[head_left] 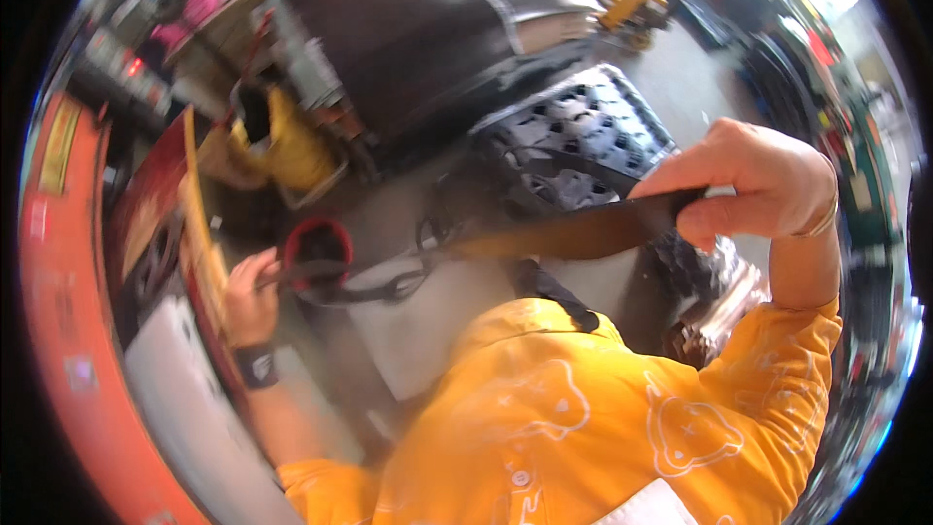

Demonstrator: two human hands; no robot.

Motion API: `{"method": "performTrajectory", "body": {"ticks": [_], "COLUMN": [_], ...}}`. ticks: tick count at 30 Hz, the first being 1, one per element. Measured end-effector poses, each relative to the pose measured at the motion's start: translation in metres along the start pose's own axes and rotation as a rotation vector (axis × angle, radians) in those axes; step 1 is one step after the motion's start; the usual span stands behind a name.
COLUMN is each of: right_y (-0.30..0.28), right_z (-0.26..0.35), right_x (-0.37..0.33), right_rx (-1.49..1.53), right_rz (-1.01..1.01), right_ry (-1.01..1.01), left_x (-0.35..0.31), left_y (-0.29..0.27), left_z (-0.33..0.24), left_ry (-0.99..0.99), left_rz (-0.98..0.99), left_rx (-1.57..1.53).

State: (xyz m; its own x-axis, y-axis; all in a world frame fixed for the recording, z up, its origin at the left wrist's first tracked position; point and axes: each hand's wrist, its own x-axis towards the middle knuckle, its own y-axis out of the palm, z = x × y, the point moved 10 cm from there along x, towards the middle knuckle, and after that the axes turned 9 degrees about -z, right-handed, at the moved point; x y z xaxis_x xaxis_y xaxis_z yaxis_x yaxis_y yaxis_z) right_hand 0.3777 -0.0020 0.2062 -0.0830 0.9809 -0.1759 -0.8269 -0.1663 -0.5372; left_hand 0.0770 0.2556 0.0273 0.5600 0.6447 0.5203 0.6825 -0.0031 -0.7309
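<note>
A long, dark flexible strip (583,233), black with a brownish sheen, stretches across the front of my body. Its broad right end is pinched between the thumb and fingers of my right hand (763,180), which is raised at the right. Lower at the left, my left hand (251,301) closes on the strip's thinner left end, and motion blurs its fingers. The strip's middle twists and is smeared, so I cannot tell whether it is one piece there. Below the left part of the strip stands a round red container (347,233) with a dark inside.
A bench with a dark sheet (398,34) lies ahead. Beside it stand a yellow bag-like container (301,151) and a black-and-white openwork crate (637,102). An orange frame (58,262) and a white panel (190,399) border my left. Yellow equipment (637,5) stands farther back.
</note>
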Motion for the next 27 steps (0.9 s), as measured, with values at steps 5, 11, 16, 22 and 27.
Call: {"method": "performTrajectory", "body": {"ticks": [5, 11, 16, 22, 27], "right_y": [-0.130, -0.308, -0.432, -0.572, -0.584], "right_z": [-0.083, -0.232, -0.426, -0.461, -0.371], "right_x": [-0.084, -0.140, -0.176, -0.318, -0.417], "right_rx": [-0.104, -0.226, 0.004, -0.256, -0.560], "right_rz": [-0.323, -0.663, -0.909, -1.539, -1.839], "right_ry": [0.253, 0.171, 0.465, 0.734, 0.599], "left_x": [0.165, 0.357, 0.507, 0.639, 0.710], "left_y": [-0.011, 0.134, 0.358, 0.509, 0.516], "left_z": [-0.061, -0.206, -0.310, -0.506, -0.609], "left_ry": [-0.139, -0.116, 0.021, 0.801, 1.111], "left_rz": [0.250, 0.617, 0.818, 0.322, 0.118], "left_rx": [-0.216, -0.261, -0.104, -0.056, 0.065]}}
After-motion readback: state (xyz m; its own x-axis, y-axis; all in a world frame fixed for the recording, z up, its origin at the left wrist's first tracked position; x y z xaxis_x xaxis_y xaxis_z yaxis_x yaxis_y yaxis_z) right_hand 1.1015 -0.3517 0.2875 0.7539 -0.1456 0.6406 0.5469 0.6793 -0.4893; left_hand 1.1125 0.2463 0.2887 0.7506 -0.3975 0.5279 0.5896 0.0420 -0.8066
